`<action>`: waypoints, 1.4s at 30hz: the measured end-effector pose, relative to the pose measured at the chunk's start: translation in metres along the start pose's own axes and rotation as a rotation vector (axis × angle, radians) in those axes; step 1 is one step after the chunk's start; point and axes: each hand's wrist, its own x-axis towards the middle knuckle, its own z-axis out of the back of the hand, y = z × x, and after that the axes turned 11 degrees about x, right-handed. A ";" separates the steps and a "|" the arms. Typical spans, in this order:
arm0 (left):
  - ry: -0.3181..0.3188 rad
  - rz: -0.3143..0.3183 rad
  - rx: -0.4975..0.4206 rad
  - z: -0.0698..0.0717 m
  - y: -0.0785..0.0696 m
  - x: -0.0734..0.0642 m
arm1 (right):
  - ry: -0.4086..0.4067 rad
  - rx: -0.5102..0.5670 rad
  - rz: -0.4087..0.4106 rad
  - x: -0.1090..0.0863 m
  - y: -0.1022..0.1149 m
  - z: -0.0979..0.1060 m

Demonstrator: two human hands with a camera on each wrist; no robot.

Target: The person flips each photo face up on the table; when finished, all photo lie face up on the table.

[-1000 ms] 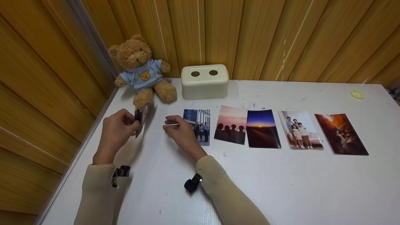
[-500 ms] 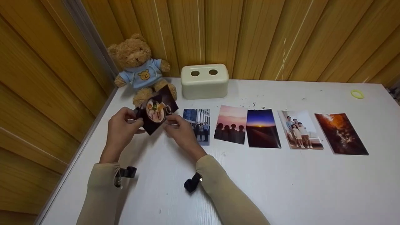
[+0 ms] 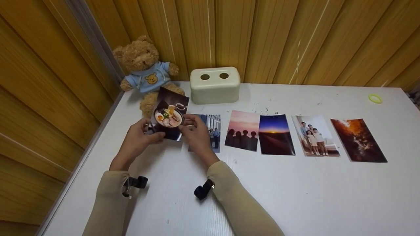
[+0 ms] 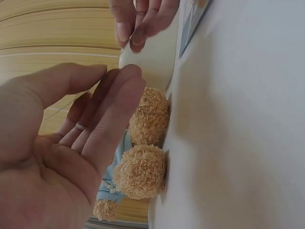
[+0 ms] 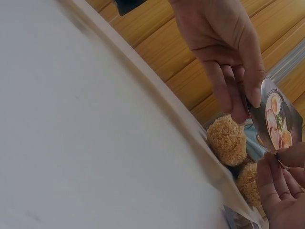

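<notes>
A dark photo of a ramen bowl (image 3: 169, 117) is held up above the table, tilted, in front of a teddy bear (image 3: 149, 77) in a blue hoodie. My left hand (image 3: 139, 136) pinches its lower left edge, thumb on the picture side. On the opposite edge, my right hand (image 3: 198, 134) pinches it between thumb and fingers. The right wrist view shows both hands on the ramen photo (image 5: 277, 119). In the left wrist view, the photo is almost edge-on and hardly visible. Under my right hand lies a photo of people before office buildings (image 3: 215, 131), partly covered.
Rightward in a row lie photos of pink-sky silhouettes (image 3: 242, 131), a sunset road (image 3: 276, 135), a family (image 3: 315, 136) and an orange-brown scene (image 3: 358, 141). A cream box with two holes (image 3: 215, 91) stands at the back. A yellow-green ring (image 3: 375, 98) lies far right.
My left hand has moved right and turned the photo from edge-on to face up toward the head camera. My right hand has shifted slightly right and now grips its right edge.
</notes>
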 end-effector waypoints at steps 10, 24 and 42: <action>-0.169 -0.069 0.143 0.004 0.005 0.003 | 0.024 -0.080 0.016 -0.001 0.000 0.002; -0.247 -0.138 0.222 0.008 0.021 0.007 | 0.079 -0.246 -0.003 -0.002 -0.003 0.003; -0.127 0.023 0.329 0.012 0.032 0.008 | 0.184 -0.415 -0.025 -0.004 -0.006 0.002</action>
